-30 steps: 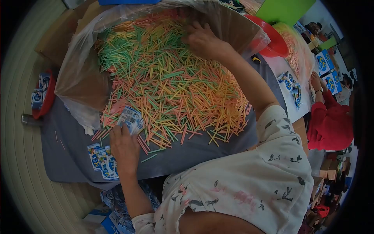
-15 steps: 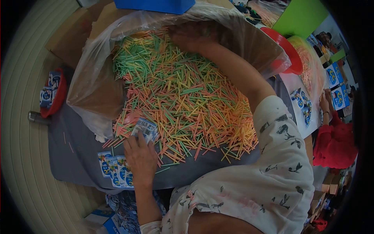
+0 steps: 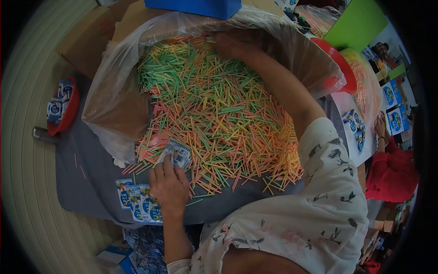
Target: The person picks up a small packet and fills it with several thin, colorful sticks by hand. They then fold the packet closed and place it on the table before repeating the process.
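Observation:
A wide heap of thin coloured sticks (image 3: pixel 219 109), green, yellow, orange and pink, spills from a box lined with clear plastic (image 3: pixel 107 100). At the front left of the heap my left hand (image 3: pixel 169 185) has its fingers closed on a small blue-and-white packet (image 3: pixel 179 154). My right hand (image 3: pixel 230 44) reaches to the back of the heap, at the mouth of the box; its fingers are blurred and dark, and what they hold cannot be made out. Several filled-looking blue-and-white packets (image 3: pixel 139 201) lie overlapping on the grey cloth beside my left wrist.
On the left stand a red bowl of packets (image 3: pixel 73 107) and a metal flask (image 3: pixel 44 134). A blue bin (image 3: pixel 196 7) is at the top. Rightward are a red basin (image 3: pixel 340 61), more packets (image 3: pixel 355 128) and a person in red (image 3: pixel 391 173).
The whole view has shifted slightly. My left hand still holds the packet, now tilted a little differently. My right hand remains at the back of the heap.

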The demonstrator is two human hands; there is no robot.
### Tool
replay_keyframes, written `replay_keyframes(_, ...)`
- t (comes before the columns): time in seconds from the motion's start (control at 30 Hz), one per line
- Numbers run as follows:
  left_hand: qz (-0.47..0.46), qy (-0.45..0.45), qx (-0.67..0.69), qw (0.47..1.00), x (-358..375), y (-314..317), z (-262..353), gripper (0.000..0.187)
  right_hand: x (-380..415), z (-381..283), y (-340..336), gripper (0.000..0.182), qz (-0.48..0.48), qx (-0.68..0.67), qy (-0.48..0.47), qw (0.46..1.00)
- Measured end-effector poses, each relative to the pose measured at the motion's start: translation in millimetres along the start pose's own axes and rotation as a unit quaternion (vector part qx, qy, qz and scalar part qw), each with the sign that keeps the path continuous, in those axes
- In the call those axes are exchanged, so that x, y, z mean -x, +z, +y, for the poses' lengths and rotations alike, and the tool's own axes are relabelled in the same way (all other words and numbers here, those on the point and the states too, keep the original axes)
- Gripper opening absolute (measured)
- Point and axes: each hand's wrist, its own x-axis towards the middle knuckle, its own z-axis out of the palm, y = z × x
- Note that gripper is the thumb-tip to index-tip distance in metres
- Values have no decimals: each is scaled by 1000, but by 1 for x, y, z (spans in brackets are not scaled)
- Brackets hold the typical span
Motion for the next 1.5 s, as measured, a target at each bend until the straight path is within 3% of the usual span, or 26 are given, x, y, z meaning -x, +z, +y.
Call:
replay_keyframes(0.03, -3, -5, -26, 1000, -1, 1, 4, 39, 3, -6, -19, 33, -16, -126, 14, 992)
replay_keyframes(0.1, -23, -32, -45, 998, 0, 5, 9, 40, 3, -9, -4, 30, 84, -75, -24, 993)
replay_keyframes(0.23, -38, -26, -55, 997, 1, 2, 10, 46, -11, -10, 17, 32, 140, -97, -6, 985)
replay_keyframes(0.33, -37, -35, -35, 998, 2, -1, 9, 42, -7, -7, 16, 35, 158, -63, -49, 984)
replay_keyframes(0.4, -26, -46, -9, 999, 3, -1, 9, 39, -11, -2, 33, 36, 250, -33, -78, 964)
replay_keyframes(0.53, 1, -73, 19, 997, 8, 6, 11, 30, -33, -10, 64, 27, 329, -267, -114, 898)
replay_keyframes(0.67, 9, -32, 28, 999, 8, 1, 7, 25, -27, -5, 53, 28, 230, -378, -41, 896)
replay_keyframes(0.77, 66, -9, 49, 997, 9, 5, -5, 27, -26, -3, 47, 29, 190, -447, -5, 874)
replay_keyframes(0.83, 52, 4, 39, 998, 8, 7, -5, 27, -24, -2, 43, 30, 170, -501, 15, 849)
replay_keyframes(0.97, 4, -23, 36, 999, 13, 7, 3, 25, -15, -3, 35, 32, 125, -654, 54, 744)
replay_keyframes(1.2, 37, -56, 138, 988, 13, -1, -11, 12, 41, -2, -8, 35, -41, -911, 79, 404)
replay_keyframes(1.27, 61, -82, 219, 970, 9, -2, -13, 11, 67, -6, -25, 37, -86, -937, 64, 333)
replay_keyframes(1.4, 86, -105, 340, 930, 7, 1, -9, 13, 115, -27, -59, 39, -137, -957, 33, 255)
replay_keyframes(1.5, 77, -132, 448, 881, 4, -1, 12, 15, 147, -61, -98, 41, -121, -959, 39, 252)
